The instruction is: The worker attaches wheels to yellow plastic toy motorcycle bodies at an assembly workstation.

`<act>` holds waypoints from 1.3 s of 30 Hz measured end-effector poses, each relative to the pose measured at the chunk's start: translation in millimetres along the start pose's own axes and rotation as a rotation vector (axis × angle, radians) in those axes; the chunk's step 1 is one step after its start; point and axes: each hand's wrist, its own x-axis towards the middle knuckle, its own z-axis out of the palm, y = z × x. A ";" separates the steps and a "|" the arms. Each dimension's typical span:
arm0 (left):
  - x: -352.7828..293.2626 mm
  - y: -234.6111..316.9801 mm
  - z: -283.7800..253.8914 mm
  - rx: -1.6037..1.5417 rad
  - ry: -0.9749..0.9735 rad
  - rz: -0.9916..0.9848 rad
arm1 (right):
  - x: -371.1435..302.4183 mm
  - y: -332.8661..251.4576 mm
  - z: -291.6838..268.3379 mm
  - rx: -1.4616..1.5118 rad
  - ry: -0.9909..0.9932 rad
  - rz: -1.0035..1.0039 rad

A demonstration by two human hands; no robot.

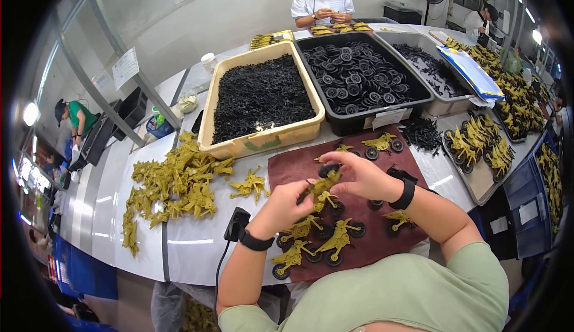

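Above the maroon mat (288,168), the yellow part (324,185) slants up rightward, its lower end pinched in the left hand (286,204); the right hand (363,176), nearer the black wheel (327,170) at the upper end, half curls over, its grip unclear from here.

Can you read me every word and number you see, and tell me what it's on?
None can be read clearly.
White sheet at the metal post: print too small.
White label on the black bin: any writing too blurred.
Pale paper on the blue crate: any writing too small.
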 end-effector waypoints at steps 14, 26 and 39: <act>-34.7 68.9 42.5 0.330 0.475 0.413 | -48.3 -44.9 7.9 0.251 0.042 -0.114; -42.5 67.1 43.6 0.253 0.400 0.373 | -54.5 -60.0 1.2 0.024 0.031 -0.194; -54.7 46.7 56.1 0.641 0.675 0.482 | -65.5 -54.5 7.9 0.692 -0.069 0.202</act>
